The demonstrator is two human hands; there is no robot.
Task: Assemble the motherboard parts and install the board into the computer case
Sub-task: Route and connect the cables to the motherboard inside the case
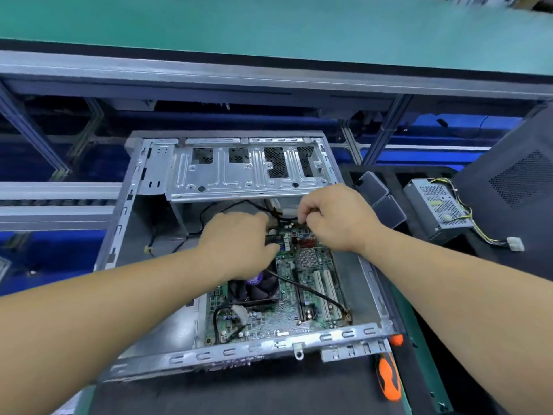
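Observation:
A green motherboard (287,310) lies inside an open metal computer case (239,353), with a black CPU fan (254,290) near its middle. My left hand (239,244) reaches over the fan to the board's far edge; its fingertips are hidden. My right hand (335,217) is curled and pinches a thin black cable (284,218) above the board's far end. Another black cable (311,292) runs diagonally across the board to its near right corner.
A drive cage (248,172) spans the case's far side. A grey power supply (437,205) with yellow wires sits on a black foam tray to the right. An orange-handled screwdriver (389,381) lies at the case's near right. A green conveyor (269,25) runs behind.

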